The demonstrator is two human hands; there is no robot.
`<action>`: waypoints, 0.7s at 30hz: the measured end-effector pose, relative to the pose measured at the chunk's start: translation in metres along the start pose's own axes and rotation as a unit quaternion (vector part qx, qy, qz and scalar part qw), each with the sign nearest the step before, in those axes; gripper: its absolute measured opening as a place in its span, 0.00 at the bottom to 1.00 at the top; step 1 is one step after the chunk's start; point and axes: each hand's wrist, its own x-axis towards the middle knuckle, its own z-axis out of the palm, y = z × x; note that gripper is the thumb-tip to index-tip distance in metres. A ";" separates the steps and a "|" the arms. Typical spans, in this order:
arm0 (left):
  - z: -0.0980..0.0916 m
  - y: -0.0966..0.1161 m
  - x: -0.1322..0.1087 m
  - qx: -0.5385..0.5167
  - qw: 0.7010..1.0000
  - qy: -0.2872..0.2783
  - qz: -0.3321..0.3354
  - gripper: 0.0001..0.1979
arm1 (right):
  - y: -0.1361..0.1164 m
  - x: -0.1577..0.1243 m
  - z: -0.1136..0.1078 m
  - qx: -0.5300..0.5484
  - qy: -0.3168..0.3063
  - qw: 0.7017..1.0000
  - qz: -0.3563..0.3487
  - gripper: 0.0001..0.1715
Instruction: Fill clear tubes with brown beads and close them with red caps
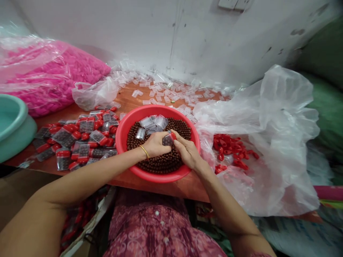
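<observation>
Over a red plastic basin [122, 142] of dark brown beads [158, 165], my two hands meet on one small clear plastic case [168, 140]. Dark contents show through its wall, and a red cap [173, 135] sits at its right end. My left hand [157, 144], with a gold bracelet at the wrist, is closed around the case's body. The thumb and fingers of my right hand [186, 150] press at the capped end. Several clear empty cases [147, 122] lie on the beads just behind my left hand.
Filled red-capped cases [85, 151] are heaped left of the basin. Loose clear cases [166, 92] lie along the wall. A plastic bag [278, 153] with red caps [233, 150] is at right. A pink-filled bag [59, 75] and a teal basin [16, 132] stand left.
</observation>
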 end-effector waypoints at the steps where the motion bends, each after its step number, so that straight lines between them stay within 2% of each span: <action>1: 0.000 0.001 0.000 -0.003 1.000 -0.002 0.003 0.04 | 0.001 0.000 -0.001 0.034 0.003 0.999 0.018 0.29; 4: -0.002 0.004 0.003 0.007 0.999 -0.016 0.027 0.08 | 0.003 0.001 -0.002 0.097 0.072 0.991 0.053 0.25; 8: -0.005 0.004 0.004 0.068 0.993 -0.078 0.050 0.04 | 0.004 0.007 0.000 0.094 0.224 0.970 0.002 0.27; 10: -0.006 0.005 0.004 0.109 0.985 -0.125 0.054 0.04 | 0.003 0.012 0.003 0.127 0.241 0.962 0.003 0.29; 12: -0.006 0.007 0.004 0.150 0.974 -0.159 0.055 0.05 | -0.001 0.019 0.006 0.193 0.204 0.959 0.034 0.34; 15: -0.005 0.010 0.005 0.202 0.961 -0.179 0.051 0.04 | -0.005 0.026 0.012 0.256 0.104 0.959 0.068 0.43; 17: -0.003 0.012 0.005 0.236 0.953 -0.184 0.050 0.03 | -0.006 0.027 0.016 0.255 0.054 0.963 0.073 0.46; 21: 0.000 0.011 0.001 0.304 0.933 -0.188 0.044 0.10 | 0.000 0.025 0.022 0.224 -0.020 0.972 0.067 0.50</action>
